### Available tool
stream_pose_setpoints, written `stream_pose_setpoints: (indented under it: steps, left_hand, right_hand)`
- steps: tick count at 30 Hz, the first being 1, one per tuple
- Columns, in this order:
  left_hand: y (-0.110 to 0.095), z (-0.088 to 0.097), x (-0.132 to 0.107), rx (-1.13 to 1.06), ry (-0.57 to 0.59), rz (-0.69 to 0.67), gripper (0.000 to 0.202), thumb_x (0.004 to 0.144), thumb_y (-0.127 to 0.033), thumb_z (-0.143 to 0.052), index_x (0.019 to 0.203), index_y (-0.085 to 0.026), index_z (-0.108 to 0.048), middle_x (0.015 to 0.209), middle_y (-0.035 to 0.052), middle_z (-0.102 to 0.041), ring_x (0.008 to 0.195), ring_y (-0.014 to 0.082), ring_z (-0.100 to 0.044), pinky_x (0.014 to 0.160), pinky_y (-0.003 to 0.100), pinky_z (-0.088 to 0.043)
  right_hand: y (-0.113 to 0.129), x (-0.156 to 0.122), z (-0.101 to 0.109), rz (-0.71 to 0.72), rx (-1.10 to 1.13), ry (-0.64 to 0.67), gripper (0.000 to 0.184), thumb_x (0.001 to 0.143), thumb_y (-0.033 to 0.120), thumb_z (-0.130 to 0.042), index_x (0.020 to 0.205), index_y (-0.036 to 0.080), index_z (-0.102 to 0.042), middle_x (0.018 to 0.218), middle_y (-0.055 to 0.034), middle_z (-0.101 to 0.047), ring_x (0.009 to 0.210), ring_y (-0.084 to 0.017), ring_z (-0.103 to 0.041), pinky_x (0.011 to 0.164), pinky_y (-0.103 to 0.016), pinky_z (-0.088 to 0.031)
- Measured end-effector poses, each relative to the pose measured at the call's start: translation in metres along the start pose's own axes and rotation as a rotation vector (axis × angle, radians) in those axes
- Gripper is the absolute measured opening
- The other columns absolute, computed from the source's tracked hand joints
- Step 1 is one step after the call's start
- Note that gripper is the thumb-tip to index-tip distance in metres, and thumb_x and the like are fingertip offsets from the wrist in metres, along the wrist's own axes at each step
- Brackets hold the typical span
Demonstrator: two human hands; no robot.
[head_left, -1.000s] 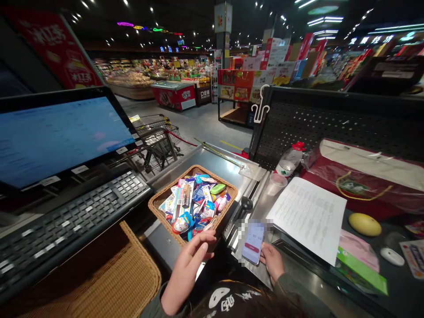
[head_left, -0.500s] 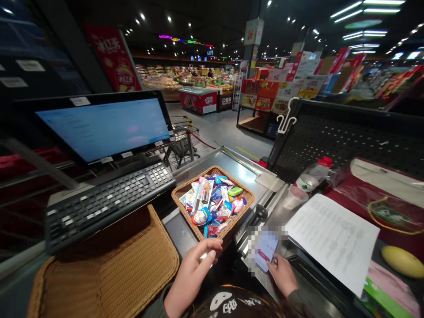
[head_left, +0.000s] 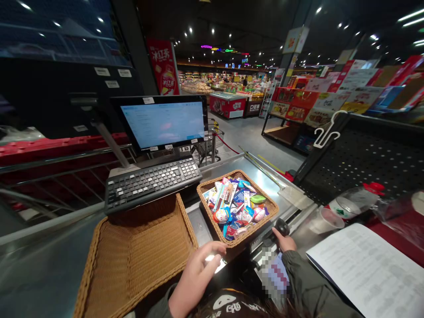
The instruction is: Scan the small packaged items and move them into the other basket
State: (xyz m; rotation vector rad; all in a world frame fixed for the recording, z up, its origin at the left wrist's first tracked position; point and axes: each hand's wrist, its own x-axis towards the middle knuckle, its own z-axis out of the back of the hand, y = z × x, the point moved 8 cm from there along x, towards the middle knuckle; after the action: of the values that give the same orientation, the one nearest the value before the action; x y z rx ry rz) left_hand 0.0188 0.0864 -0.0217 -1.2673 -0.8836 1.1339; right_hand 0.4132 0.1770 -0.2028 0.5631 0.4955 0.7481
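Note:
My left hand [head_left: 202, 278] is held over the near counter edge, close to the front corner of a wicker basket [head_left: 239, 242] full of small wrapped snacks [head_left: 236, 205]. Its fingers curve forward, thumb apart, with nothing seen in them. To the right of that basket, my right hand [head_left: 285, 243] is closed at a black handheld scanner [head_left: 282, 226]; the fingertips are partly hidden. Below my right wrist lies a phone [head_left: 280, 274] with a lit screen, partly covered by the sleeve and by blurring.
A second wicker basket [head_left: 145, 258] stands at left. Behind it are a keyboard [head_left: 152, 183] and a monitor [head_left: 164, 123]. At right lie printed sheets [head_left: 367, 269], a plastic cup [head_left: 326, 221] and a red-capped bottle [head_left: 357, 201]. A perforated black panel [head_left: 371, 154] bounds that side.
My right hand has left the phone and reached forward to the black scanner. My left hand has barely moved. The view has turned to the left.

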Motion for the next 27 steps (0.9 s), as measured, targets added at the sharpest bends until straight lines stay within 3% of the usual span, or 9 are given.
stream_pose_setpoints:
  steps: [6,9,13,14,17,21,24,27]
  left_hand:
    - [0.001,0.004,-0.005,0.039,-0.01,0.008,0.033,0.092,-0.044,-0.053,0.105,-0.019,-0.069,0.116,0.0107,-0.068,0.109,0.0259,-0.06,0.089,0.031,-0.049]
    - [0.002,0.006,-0.007,0.07,-0.005,-0.004,0.031,0.093,-0.042,-0.053,0.108,-0.02,-0.069,0.117,0.0102,-0.068,0.109,0.0257,-0.06,0.09,0.032,-0.048]
    - [-0.002,0.009,-0.007,0.086,-0.005,-0.023,0.03,0.092,-0.038,-0.054,0.112,-0.022,-0.069,0.121,0.0099,-0.067,0.111,0.0258,-0.06,0.096,0.034,-0.046]
    - [-0.004,0.008,-0.006,0.08,-0.005,-0.025,0.03,0.092,-0.037,-0.055,0.115,-0.022,-0.068,0.123,0.01,-0.066,0.112,0.0261,-0.059,0.097,0.034,-0.046]
    - [-0.013,0.006,-0.004,0.047,-0.033,-0.041,0.038,0.087,-0.033,-0.061,0.124,-0.023,-0.065,0.13,0.0103,-0.063,0.12,0.0287,-0.056,0.104,0.038,-0.044]
    - [-0.019,0.001,-0.004,0.021,-0.086,-0.08,0.057,0.076,-0.025,-0.071,0.132,-0.022,-0.06,0.135,0.011,-0.06,0.125,0.0323,-0.053,0.11,0.043,-0.039]
    - [-0.008,0.011,-0.012,0.036,-0.197,-0.077,0.04,0.078,-0.028,-0.069,0.117,-0.019,-0.067,0.12,0.0124,-0.068,0.115,0.0327,-0.059,0.102,0.044,-0.046]
    - [0.01,0.036,-0.031,0.005,-0.379,-0.001,0.029,0.079,-0.036,-0.068,0.102,-0.017,-0.069,0.108,0.0123,-0.071,0.108,0.0323,-0.062,0.097,0.043,-0.048]
  right_hand:
    - [0.001,-0.004,-0.002,-0.129,0.019,0.078,0.04,0.063,0.057,-0.064,0.052,0.019,-0.065,0.054,-0.0154,-0.066,0.08,-0.039,-0.069,0.08,-0.046,-0.05]
    - [0.005,-0.027,0.008,-0.133,0.093,0.049,0.044,0.067,0.058,-0.06,0.063,0.015,-0.07,0.058,-0.0153,-0.069,0.081,-0.039,-0.069,0.08,-0.045,-0.05]
    - [0.029,-0.077,0.04,-0.049,0.224,-0.036,0.059,0.068,0.066,-0.059,0.093,0.015,-0.072,0.088,-0.0123,-0.076,0.093,-0.033,-0.068,0.084,-0.037,-0.051]
    - [0.044,-0.093,0.049,0.009,0.263,-0.049,0.059,0.065,0.066,-0.063,0.094,0.016,-0.071,0.091,-0.0109,-0.076,0.095,-0.032,-0.068,0.084,-0.036,-0.051]
    - [0.118,-0.154,0.062,0.378,0.425,0.035,0.05,0.066,0.059,-0.071,0.093,0.016,-0.071,0.095,-0.0111,-0.074,0.09,-0.03,-0.066,0.08,-0.035,-0.052]
    - [0.214,-0.247,0.041,0.804,0.459,0.315,0.024,0.076,0.039,-0.072,0.09,0.02,-0.071,0.097,-0.0077,-0.07,0.088,-0.024,-0.063,0.079,-0.032,-0.052]
    - [0.253,-0.293,0.021,1.029,0.447,0.465,0.018,0.077,0.03,-0.07,0.093,0.021,-0.07,0.093,-0.0057,-0.067,0.088,-0.021,-0.061,0.079,-0.031,-0.051]
    - [0.267,-0.304,0.0,1.144,0.429,0.701,0.025,0.079,0.03,-0.071,0.103,0.023,-0.067,0.104,-0.0058,-0.065,0.094,-0.021,-0.061,0.081,-0.03,-0.051]
